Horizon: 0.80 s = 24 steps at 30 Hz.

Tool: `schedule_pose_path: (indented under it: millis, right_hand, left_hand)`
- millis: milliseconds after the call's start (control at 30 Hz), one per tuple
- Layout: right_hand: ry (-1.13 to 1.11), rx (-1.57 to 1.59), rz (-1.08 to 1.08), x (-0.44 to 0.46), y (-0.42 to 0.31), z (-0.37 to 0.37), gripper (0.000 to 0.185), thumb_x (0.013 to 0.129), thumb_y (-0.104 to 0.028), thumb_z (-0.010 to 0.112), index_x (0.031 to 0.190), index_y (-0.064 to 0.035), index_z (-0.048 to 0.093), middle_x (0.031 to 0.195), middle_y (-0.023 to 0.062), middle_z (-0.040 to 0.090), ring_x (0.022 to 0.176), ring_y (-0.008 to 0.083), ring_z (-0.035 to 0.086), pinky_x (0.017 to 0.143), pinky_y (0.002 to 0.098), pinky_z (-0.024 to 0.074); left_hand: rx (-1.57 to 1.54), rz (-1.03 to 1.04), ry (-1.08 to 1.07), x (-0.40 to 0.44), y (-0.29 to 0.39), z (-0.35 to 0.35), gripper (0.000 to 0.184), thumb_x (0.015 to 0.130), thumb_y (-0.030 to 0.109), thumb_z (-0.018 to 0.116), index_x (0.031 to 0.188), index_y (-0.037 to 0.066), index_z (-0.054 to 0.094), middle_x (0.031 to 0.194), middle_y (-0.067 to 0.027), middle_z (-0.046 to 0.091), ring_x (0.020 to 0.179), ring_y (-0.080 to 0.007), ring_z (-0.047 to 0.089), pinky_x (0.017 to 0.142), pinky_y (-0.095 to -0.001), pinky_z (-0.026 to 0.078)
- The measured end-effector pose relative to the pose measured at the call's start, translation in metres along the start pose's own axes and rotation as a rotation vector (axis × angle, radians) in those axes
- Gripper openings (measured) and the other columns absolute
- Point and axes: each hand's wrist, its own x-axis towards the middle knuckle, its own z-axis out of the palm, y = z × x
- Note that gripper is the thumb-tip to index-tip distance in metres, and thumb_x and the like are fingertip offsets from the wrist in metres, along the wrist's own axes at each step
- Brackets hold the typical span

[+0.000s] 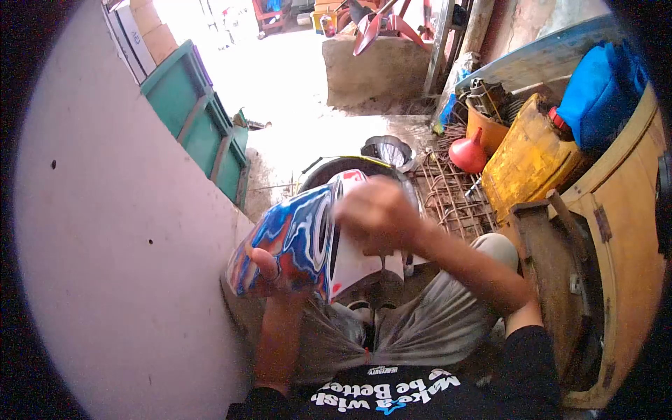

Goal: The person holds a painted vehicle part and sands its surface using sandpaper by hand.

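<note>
A curved panel [297,231] with swirled blue, white and red paint is tilted above my lap. My left hand [269,276] supports it from below and behind, with the thumb lying over its painted face. Blurred by motion, my right hand [378,213] is curled at the panel's right side, over a white part [357,269] with red patches. Whatever its fingers may hold is hidden. Just beyond the panel is a dark round basin [325,168], partly covered.
A white wall [126,231] stands close on my left, with a green panel [199,119] leaning beyond it. To the right are a red funnel [467,152], a yellow jerrycan [528,164], metal rods [455,199] and a wooden cabinet [623,245]. A dark scalloped pot [387,148] sits ahead.
</note>
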Motion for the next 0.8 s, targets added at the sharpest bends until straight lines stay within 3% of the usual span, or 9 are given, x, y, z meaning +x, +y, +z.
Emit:
schedule_pose_path:
  millis: [133, 233, 267, 400, 467, 533, 600, 733, 800]
  right_hand:
    - [-0.026, 0.179, -0.394, 0.000, -0.028, 0.006, 0.014, 0.080, -0.018, 0.073, 0.090, -0.0105, 0.066, 0.087, 0.0043, 0.066, 0.078, 0.0240, 0.069, 0.075, 0.0404, 0.0596]
    - [-0.054, -0.082, 0.193, -0.004, 0.028, 0.005, 0.010, 0.083, -0.014, 0.073, 0.092, -0.0105, 0.068, 0.081, 0.0086, 0.066, 0.076, 0.0272, 0.069, 0.068, 0.0410, 0.0572]
    - [-0.121, -0.089, 0.211, -0.007, 0.031, 0.002, 0.010, 0.085, -0.014, 0.072, 0.095, -0.0107, 0.070, 0.083, 0.0074, 0.069, 0.079, 0.0257, 0.071, 0.069, 0.0404, 0.0582]
    - [0.022, 0.200, -0.361, 0.002, -0.033, 0.008, 0.019, 0.082, -0.016, 0.072, 0.101, -0.0144, 0.072, 0.095, 0.0019, 0.070, 0.086, 0.0207, 0.073, 0.078, 0.0395, 0.0621]
    - [-0.011, 0.054, -0.250, -0.007, -0.014, 0.012, 0.016, 0.082, -0.016, 0.072, 0.097, -0.0135, 0.071, 0.089, 0.0036, 0.069, 0.081, 0.0223, 0.072, 0.073, 0.0402, 0.0609]
    - [0.031, 0.007, 0.143, 0.002, 0.019, 0.005, 0.011, 0.081, -0.014, 0.072, 0.091, -0.0104, 0.067, 0.077, 0.0082, 0.063, 0.070, 0.0285, 0.066, 0.062, 0.0430, 0.0547]
    - [-0.067, -0.068, 0.175, -0.004, 0.017, 0.001, 0.014, 0.080, -0.014, 0.072, 0.093, -0.0100, 0.068, 0.082, 0.0080, 0.066, 0.076, 0.0272, 0.068, 0.068, 0.0418, 0.0575]
    - [0.054, 0.259, -0.401, 0.007, -0.035, 0.007, 0.015, 0.082, -0.018, 0.070, 0.095, -0.0103, 0.070, 0.090, 0.0067, 0.069, 0.085, 0.0240, 0.072, 0.076, 0.0390, 0.0604]
    - [-0.050, 0.073, -0.109, -0.003, 0.003, 0.004, 0.015, 0.080, -0.017, 0.072, 0.093, -0.0106, 0.070, 0.085, 0.0065, 0.069, 0.079, 0.0240, 0.071, 0.070, 0.0389, 0.0593]
  left_hand:
    - [0.005, -0.002, -0.002, -0.003, 0.004, 0.001, 0.108, 0.088, 0.080, 0.056, 0.151, -0.007, 0.038, 0.143, -0.0215, 0.057, 0.121, -0.0310, 0.064, 0.101, -0.0437, 0.054]
    - [-0.011, 0.005, -0.019, 0.000, -0.002, 0.002, 0.109, 0.088, 0.080, 0.056, 0.151, -0.007, 0.038, 0.143, -0.0216, 0.057, 0.121, -0.0310, 0.064, 0.101, -0.0436, 0.054]
    - [-0.010, 0.008, -0.028, 0.002, -0.003, 0.001, 0.109, 0.088, 0.081, 0.056, 0.151, -0.007, 0.038, 0.143, -0.0216, 0.057, 0.121, -0.0311, 0.064, 0.101, -0.0436, 0.054]
    - [-0.007, 0.043, -0.115, 0.010, -0.002, -0.005, 0.110, 0.088, 0.081, 0.055, 0.150, -0.008, 0.038, 0.143, -0.0218, 0.057, 0.120, -0.0311, 0.064, 0.101, -0.0436, 0.054]
    - [-0.103, -0.009, -0.202, 0.012, 0.005, 0.003, 0.111, 0.088, 0.082, 0.054, 0.151, -0.008, 0.038, 0.144, -0.0218, 0.056, 0.121, -0.0311, 0.063, 0.102, -0.0437, 0.054]
    - [-0.252, -0.095, -0.308, 0.018, 0.014, 0.018, 0.113, 0.087, 0.084, 0.053, 0.151, -0.008, 0.037, 0.145, -0.0218, 0.056, 0.123, -0.0311, 0.062, 0.103, -0.0440, 0.053]
    - [-0.147, -0.057, -0.265, 0.017, 0.009, 0.016, 0.115, 0.087, 0.085, 0.053, 0.152, -0.009, 0.036, 0.146, -0.0218, 0.055, 0.125, -0.0308, 0.061, 0.105, -0.0435, 0.052]
    - [0.136, 0.053, -0.028, 0.006, -0.005, 0.007, 0.118, 0.086, 0.086, 0.052, 0.153, -0.010, 0.033, 0.149, -0.0223, 0.052, 0.127, -0.0303, 0.061, 0.105, -0.0418, 0.052]
    - [0.032, 0.017, -0.075, 0.002, -0.002, 0.011, 0.119, 0.085, 0.086, 0.052, 0.153, -0.010, 0.033, 0.149, -0.0225, 0.052, 0.127, -0.0307, 0.060, 0.106, -0.0421, 0.051]
